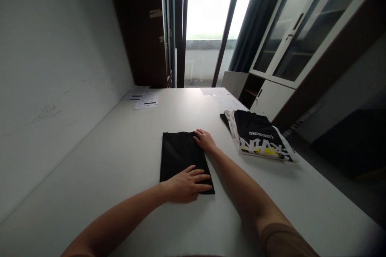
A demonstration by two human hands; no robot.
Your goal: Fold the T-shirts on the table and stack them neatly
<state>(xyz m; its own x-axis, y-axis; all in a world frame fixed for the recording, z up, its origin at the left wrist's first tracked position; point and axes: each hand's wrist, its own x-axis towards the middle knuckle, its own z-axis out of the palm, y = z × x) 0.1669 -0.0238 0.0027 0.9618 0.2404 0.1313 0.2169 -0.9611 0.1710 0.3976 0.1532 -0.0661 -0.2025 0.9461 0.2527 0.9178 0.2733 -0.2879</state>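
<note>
A black folded garment (179,154) lies flat on the white table in front of me, its outline close to a rectangle. Across its near edge rests my left hand (188,184), palm down with the fingers spread towards the right. My right hand (205,140) lies on its far right corner, fingers stretched out and pointing left. Neither hand grips the cloth. What kind of garment it is cannot be told from its folded shape.
To the right, a stack of folded T-shirts (259,134) sits near the table edge, a black printed one on top. Paper sheets (146,98) lie at the far left by the wall, and more sheets (221,97) at the far right. A white cabinet (283,44) stands beyond.
</note>
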